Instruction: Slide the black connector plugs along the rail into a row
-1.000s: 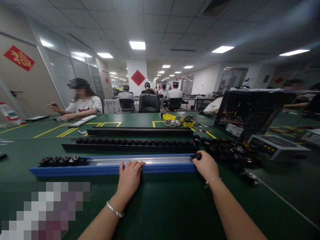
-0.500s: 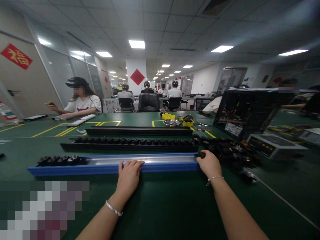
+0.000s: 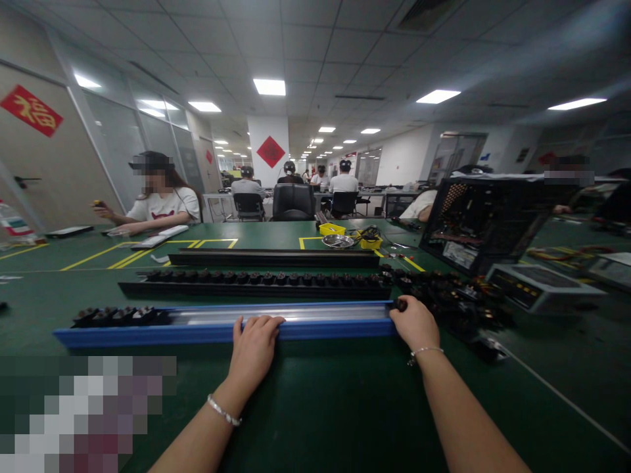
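Observation:
A long blue rail (image 3: 335,330), a channel with a shiny metal inside, lies across the green table in front of me. Several black socket modules (image 3: 121,316) sit in its left end. My left hand (image 3: 254,348) curls its fingers over the front wall near the rail's middle. At the right end, my right hand (image 3: 417,325) pinches a small black socket module (image 3: 398,305), mostly covered by the fingers. Whether that piece sits inside the channel or just at its end, I cannot tell.
Behind lie a black rail (image 3: 251,289) with a row of sockets and another black rail (image 3: 276,259). Loose black sockets (image 3: 458,295) are heaped at right, near a power supply (image 3: 542,289) and computer case (image 3: 486,223). A co-worker (image 3: 165,200) sits at left.
My right hand has shifted very slightly to the right, still pinching the black piece. My left hand stays in place on the rail.

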`<state>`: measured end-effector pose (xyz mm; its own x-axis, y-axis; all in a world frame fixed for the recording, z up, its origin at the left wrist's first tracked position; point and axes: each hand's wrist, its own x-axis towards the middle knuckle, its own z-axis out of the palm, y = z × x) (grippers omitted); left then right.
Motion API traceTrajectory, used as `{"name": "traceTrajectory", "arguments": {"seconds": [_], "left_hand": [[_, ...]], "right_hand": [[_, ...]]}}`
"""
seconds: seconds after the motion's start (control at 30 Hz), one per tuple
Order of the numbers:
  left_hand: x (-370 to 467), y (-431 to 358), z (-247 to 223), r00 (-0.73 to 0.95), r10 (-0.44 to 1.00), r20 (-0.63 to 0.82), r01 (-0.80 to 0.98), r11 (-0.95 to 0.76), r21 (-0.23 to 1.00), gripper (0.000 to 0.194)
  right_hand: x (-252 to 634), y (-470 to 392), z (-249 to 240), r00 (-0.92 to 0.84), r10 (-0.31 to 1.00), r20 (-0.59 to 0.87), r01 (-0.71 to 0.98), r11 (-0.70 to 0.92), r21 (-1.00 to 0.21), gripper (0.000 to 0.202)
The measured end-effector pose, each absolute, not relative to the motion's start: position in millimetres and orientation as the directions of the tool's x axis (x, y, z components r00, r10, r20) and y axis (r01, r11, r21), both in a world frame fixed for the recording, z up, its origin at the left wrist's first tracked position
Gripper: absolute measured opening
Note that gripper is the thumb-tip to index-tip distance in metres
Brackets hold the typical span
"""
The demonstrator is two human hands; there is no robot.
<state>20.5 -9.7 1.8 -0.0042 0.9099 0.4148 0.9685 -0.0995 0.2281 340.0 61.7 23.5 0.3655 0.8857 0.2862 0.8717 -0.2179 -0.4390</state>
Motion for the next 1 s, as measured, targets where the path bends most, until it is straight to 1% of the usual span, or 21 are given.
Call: {"name": "traceTrajectory", "arguments": {"seconds": [0.4, 0.63, 1.0], "left_hand": [[21, -10, 1, -0.002, 0.907, 0.42, 0.973, -0.095, 0.209, 0.031], [21, -10, 1, 0.004, 0.904, 0.427, 0.971, -0.106, 0.216, 0.03], [20, -9, 1, 0.001, 0.906, 0.424, 0.974, -0.098, 0.206, 0.03]], "right_hand": [[345, 63, 23, 0.36, 0.884, 0.3, 0.877, -0.21, -0.432, 0.039], [355, 67, 20, 0.401, 0.856, 0.326, 0.869, -0.242, -0.432, 0.039], [358, 68, 20, 0.419, 0.846, 0.331, 0.862, -0.255, -0.439, 0.039]]}}
